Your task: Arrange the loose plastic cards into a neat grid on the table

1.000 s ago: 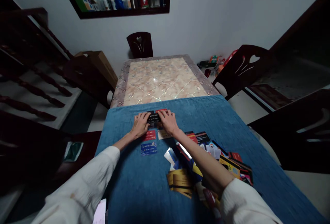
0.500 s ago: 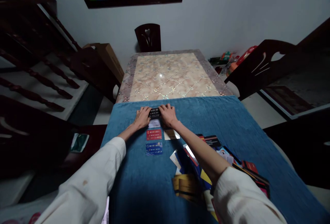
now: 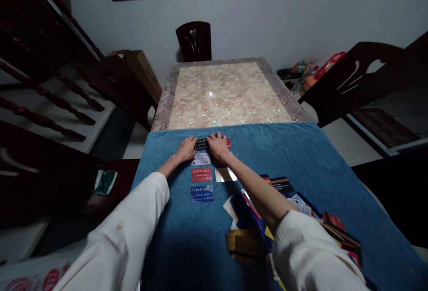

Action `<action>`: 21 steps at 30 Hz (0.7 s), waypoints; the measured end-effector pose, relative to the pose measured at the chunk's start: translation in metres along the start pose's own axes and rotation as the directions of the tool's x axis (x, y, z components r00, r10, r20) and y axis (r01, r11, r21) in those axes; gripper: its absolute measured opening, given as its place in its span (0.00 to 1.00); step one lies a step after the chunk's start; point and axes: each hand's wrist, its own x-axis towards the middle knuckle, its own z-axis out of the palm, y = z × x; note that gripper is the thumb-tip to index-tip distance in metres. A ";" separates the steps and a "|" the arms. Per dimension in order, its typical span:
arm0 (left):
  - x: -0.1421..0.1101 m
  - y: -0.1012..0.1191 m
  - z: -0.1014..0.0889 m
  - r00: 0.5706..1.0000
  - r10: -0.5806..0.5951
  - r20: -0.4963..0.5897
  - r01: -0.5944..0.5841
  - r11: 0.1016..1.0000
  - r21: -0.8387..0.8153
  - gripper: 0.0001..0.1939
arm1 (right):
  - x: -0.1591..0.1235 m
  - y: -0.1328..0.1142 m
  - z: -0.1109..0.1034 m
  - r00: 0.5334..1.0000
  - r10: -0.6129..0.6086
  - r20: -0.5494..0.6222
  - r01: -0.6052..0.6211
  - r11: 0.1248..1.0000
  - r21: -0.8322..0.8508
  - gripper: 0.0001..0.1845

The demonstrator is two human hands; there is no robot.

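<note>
My left hand (image 3: 186, 148) and my right hand (image 3: 218, 147) rest fingers-down on a black card (image 3: 201, 144) lying on the blue cloth (image 3: 294, 166), one hand at each end. A red card (image 3: 228, 142) peeks out by my right hand. Toward me from the black card lie a white card (image 3: 201, 160), a red card (image 3: 201, 174) and a blue card (image 3: 202, 193) in a column. A pale gold card (image 3: 225, 174) lies under my right forearm. A loose heap of cards (image 3: 301, 210) sits at the right.
The cloth covers the near half of a marble-patterned table (image 3: 227, 97). Dark wooden chairs stand at the far end (image 3: 194, 41), at the left (image 3: 117, 90) and at the right (image 3: 354, 76). A cardboard box (image 3: 143, 72) leans by the wall. A stair railing (image 3: 50, 81) runs along the left.
The view has tilted and shifted. Both hands stay on the black card, pressing it flat at the top of the column; the red card at its right shows again.
</note>
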 end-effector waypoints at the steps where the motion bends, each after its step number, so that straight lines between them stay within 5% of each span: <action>1: 0.001 -0.001 0.000 1.000 0.003 0.004 -0.003 1.000 -0.002 0.26 | 0.001 0.000 0.000 1.000 0.000 0.001 0.000 1.000 -0.001 0.19; 21: 0.006 0.000 0.003 0.999 -0.020 0.036 0.019 0.999 0.028 0.26 | 0.005 -0.002 0.004 0.998 0.003 0.057 -0.002 1.000 -0.022 0.20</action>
